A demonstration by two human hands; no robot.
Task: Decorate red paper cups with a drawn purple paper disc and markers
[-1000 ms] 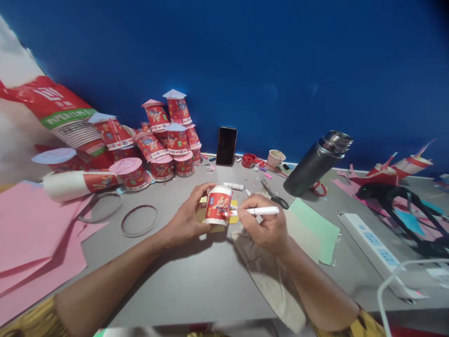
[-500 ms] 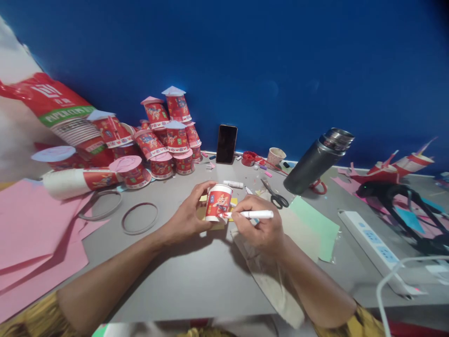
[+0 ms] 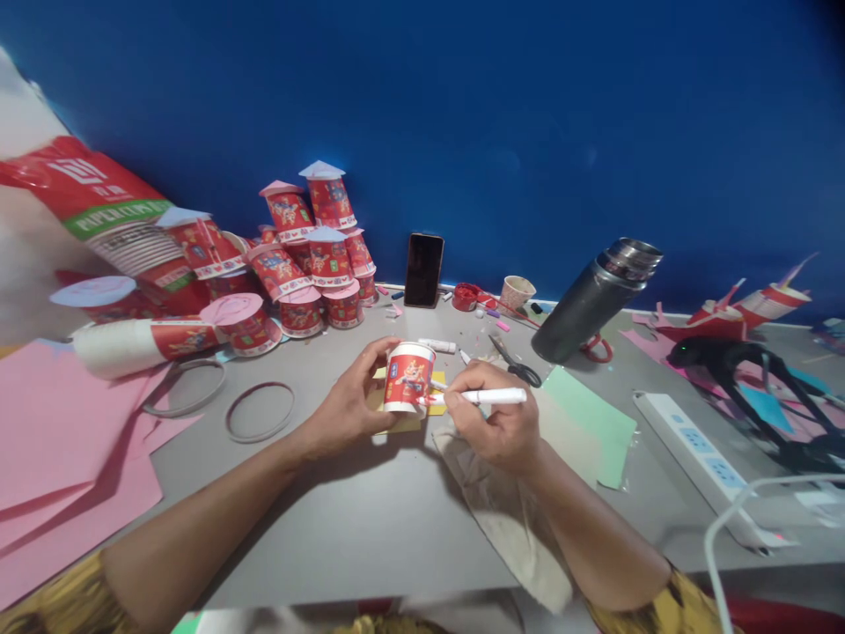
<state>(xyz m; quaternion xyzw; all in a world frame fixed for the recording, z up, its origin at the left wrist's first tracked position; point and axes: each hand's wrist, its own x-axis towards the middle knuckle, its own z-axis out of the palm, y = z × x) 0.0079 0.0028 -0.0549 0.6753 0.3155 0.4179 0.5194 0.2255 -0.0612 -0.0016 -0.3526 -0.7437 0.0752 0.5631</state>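
Observation:
My left hand (image 3: 347,407) is closed round a red printed paper cup (image 3: 407,377) that stands mouth-down on a yellow sheet of paper (image 3: 396,414) on the grey table (image 3: 370,519). My right hand (image 3: 498,421) grips a white pen (image 3: 479,397) lying nearly level, its tip touching the lower right side of the cup. A brownish plastic bag (image 3: 508,515) lies under my right wrist.
A pile of red cups with paper lids (image 3: 310,255) stands at the back left, pink paper sheets (image 3: 59,431) and two rings (image 3: 260,411) to the left. Behind are a phone (image 3: 423,269), scissors (image 3: 515,361), a steel flask (image 3: 594,299), green paper (image 3: 594,423) and a power strip (image 3: 693,458).
The pen tip slid a little along the cup's lower edge and back; both hands stayed on the cup and pen. The view shifted slightly.

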